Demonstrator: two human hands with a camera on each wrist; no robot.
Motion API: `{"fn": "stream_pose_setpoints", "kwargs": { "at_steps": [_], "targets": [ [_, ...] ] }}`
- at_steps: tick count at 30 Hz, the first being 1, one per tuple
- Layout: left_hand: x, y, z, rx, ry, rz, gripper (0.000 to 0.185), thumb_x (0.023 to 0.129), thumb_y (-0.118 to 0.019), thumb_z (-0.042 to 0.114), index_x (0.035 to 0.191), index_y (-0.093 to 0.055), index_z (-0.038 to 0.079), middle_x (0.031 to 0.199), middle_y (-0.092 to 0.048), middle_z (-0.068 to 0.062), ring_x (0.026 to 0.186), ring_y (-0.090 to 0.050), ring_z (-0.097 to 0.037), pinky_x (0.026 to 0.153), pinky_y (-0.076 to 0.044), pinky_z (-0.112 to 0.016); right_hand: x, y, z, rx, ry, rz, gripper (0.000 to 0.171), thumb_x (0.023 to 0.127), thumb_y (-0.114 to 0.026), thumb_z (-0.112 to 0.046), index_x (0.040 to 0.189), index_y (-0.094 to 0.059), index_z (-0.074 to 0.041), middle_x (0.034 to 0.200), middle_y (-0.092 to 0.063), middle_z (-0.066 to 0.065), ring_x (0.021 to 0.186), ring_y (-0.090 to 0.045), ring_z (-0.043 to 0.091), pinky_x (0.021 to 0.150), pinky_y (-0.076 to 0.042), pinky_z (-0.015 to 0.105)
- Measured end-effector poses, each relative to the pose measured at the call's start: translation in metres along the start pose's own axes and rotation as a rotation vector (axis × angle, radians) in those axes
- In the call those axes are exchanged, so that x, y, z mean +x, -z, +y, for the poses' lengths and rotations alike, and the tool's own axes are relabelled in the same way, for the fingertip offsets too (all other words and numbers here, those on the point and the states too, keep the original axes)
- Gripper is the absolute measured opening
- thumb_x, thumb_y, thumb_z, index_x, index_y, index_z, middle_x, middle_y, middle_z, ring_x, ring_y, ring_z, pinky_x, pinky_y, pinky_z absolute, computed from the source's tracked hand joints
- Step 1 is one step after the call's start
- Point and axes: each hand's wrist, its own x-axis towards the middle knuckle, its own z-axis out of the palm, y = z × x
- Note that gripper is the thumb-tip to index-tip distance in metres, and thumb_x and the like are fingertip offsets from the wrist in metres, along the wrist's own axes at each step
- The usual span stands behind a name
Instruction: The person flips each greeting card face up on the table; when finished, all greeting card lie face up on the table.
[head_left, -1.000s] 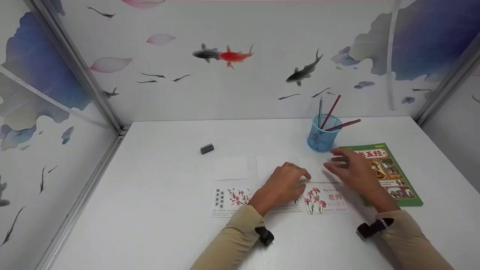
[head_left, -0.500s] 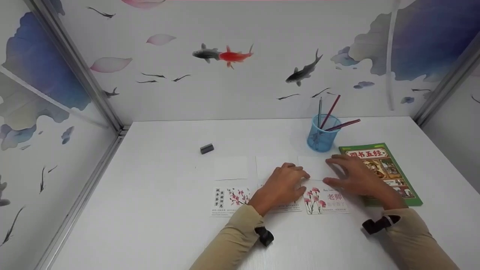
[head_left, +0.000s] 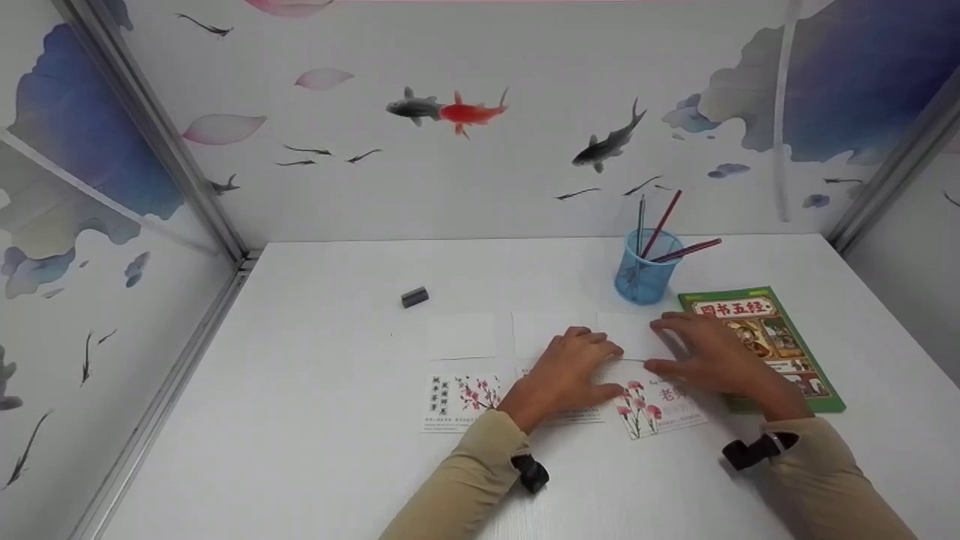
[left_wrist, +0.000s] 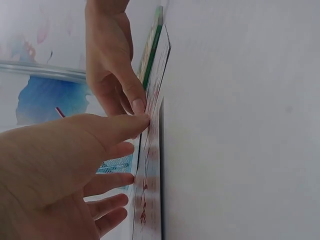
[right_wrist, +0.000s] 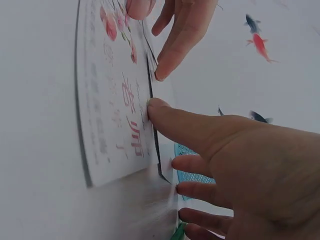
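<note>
In the head view a card with pink carnations [head_left: 651,411] lies slightly turned on the table between the hands. My left hand [head_left: 566,379] rests over a second printed card [head_left: 581,415], its thumb touching the carnation card's left side. Both thumbs press that card in the right wrist view, where my right hand [right_wrist: 240,165] keeps its other fingers spread along the far side. In the head view my right hand [head_left: 712,356] overlaps the green-edged book [head_left: 791,345]. A card with plum blossoms [head_left: 450,397] lies to the left, partly hidden by my sleeve.
Blank white cards [head_left: 461,335] lie in a row behind the printed ones. A blue mesh cup [head_left: 646,277] with pencils stands at the back right. A small dark block [head_left: 414,297] sits at the back left. Patterned panels [head_left: 480,187] enclose the table.
My right hand has come down from near the cup to the carnation card. My left thumb has shifted right onto it. The card has turned counterclockwise and moved slightly nearer.
</note>
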Motion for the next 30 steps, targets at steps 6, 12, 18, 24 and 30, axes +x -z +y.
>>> {"fn": "stream_pose_setpoints", "kwargs": {
  "at_steps": [6,12,18,24,30],
  "targets": [
    [-0.0023,0.0026,-0.0002,-0.064,0.026,-0.031,0.052,0.101,-0.076,0.047,0.148,-0.066,0.027,0.161,-0.059,0.006,0.155,-0.045,-0.019,0.129,-0.038,-0.039,0.0,-0.0004,0.0013,-0.01,0.026,0.01,0.079,0.092,-0.084,-0.052,0.152,-0.061,-0.006,0.16,-0.051,0.03,0.147,-0.046,0.058,0.116,-0.038,0.078],
    [-0.0018,0.0039,-0.0047,-0.098,0.006,-0.019,0.056,0.097,-0.081,0.048,0.146,-0.068,0.025,0.156,-0.063,0.009,0.154,-0.047,-0.019,0.128,-0.039,-0.039,-0.0007,-0.0018,0.0017,-0.003,0.034,0.012,0.076,0.094,-0.083,-0.05,0.153,-0.06,-0.007,0.161,-0.053,0.028,0.148,-0.046,0.056,0.117,-0.038,0.077],
    [-0.0004,0.0044,-0.0064,-0.076,0.001,-0.001,0.054,0.096,-0.081,0.048,0.143,-0.069,0.024,0.152,-0.065,0.009,0.152,-0.05,-0.02,0.126,-0.042,-0.039,-0.0014,-0.001,-0.0012,0.003,0.059,0.043,0.067,0.097,-0.082,-0.045,0.149,-0.064,-0.007,0.154,-0.062,0.024,0.144,-0.054,0.052,0.115,-0.044,0.073],
    [0.0017,0.0019,-0.0053,-0.041,0.029,0.065,0.052,0.098,-0.082,0.041,0.144,-0.067,0.022,0.149,-0.069,0.008,0.146,-0.057,-0.02,0.123,-0.046,-0.037,-0.0012,0.0003,-0.006,0.002,0.045,0.083,0.048,0.104,-0.073,-0.045,0.14,-0.073,-0.014,0.143,-0.072,0.018,0.13,-0.065,0.044,0.11,-0.05,0.067],
    [0.004,0.0011,-0.0028,-0.07,0.037,0.125,0.048,0.102,-0.078,0.039,0.145,-0.065,0.022,0.144,-0.072,0.006,0.14,-0.062,-0.02,0.12,-0.049,-0.037,0.0023,-0.0009,-0.0075,0.112,0.081,0.184,0.03,0.107,-0.072,-0.03,0.128,-0.08,-0.012,0.121,-0.081,0.011,0.104,-0.076,0.031,0.095,-0.062,0.054]
  ]
}}
